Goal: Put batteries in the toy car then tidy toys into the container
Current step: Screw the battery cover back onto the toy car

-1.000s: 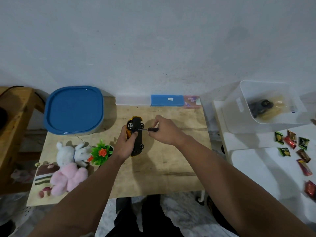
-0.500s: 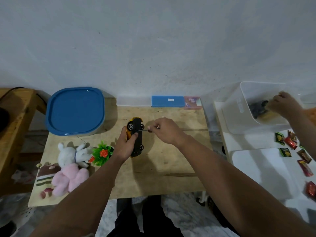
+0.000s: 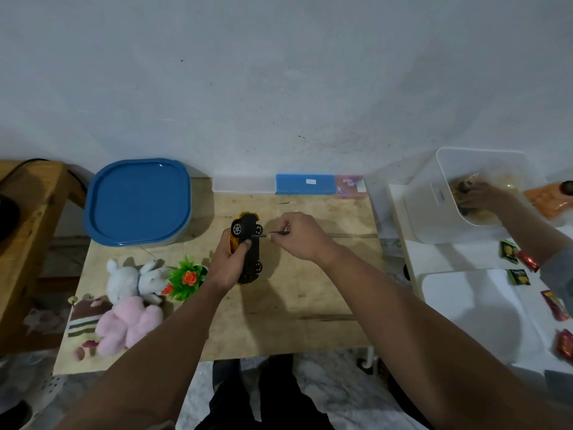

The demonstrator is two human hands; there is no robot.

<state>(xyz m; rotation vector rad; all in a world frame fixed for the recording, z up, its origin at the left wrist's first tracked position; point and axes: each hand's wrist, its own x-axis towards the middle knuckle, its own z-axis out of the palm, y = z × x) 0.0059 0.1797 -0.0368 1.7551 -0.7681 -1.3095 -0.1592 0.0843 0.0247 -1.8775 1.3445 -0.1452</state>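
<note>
While the toy car (image 3: 246, 247) stands on its side above the middle of the wooden desk (image 3: 279, 305), its black underside faces right and its yellow body faces left. The left hand (image 3: 228, 265) grips the car from the left, fingers curled round the body and the thumb across the underside. The right hand (image 3: 299, 237) pinches a small screwdriver (image 3: 269, 234) between curled fingers, the thin shaft pointing left with its tip touching the car's underside near the far wheels.

At the far left of the desk sits a container with a blue lid (image 3: 138, 201), closed. Near it, on the left edge, lie a white plush rabbit (image 3: 133, 279), a pink plush toy (image 3: 128, 324) and a striped cake-shaped toy (image 3: 82, 324), all close together. Just right of the rabbit stands a small green plastic plant with an orange flower (image 3: 186, 277), just beside the left wrist. Against the wall at the far edge lies a blue box (image 3: 305, 184).

To the right stands a white desk (image 3: 465, 293) with a clear plastic tub (image 3: 446, 197) on it. Another person's hand (image 3: 479, 198) reaches into that tub; what it holds I cannot tell. Small snack packets (image 3: 519, 276) lie scattered along the right side of the white desk.
</note>
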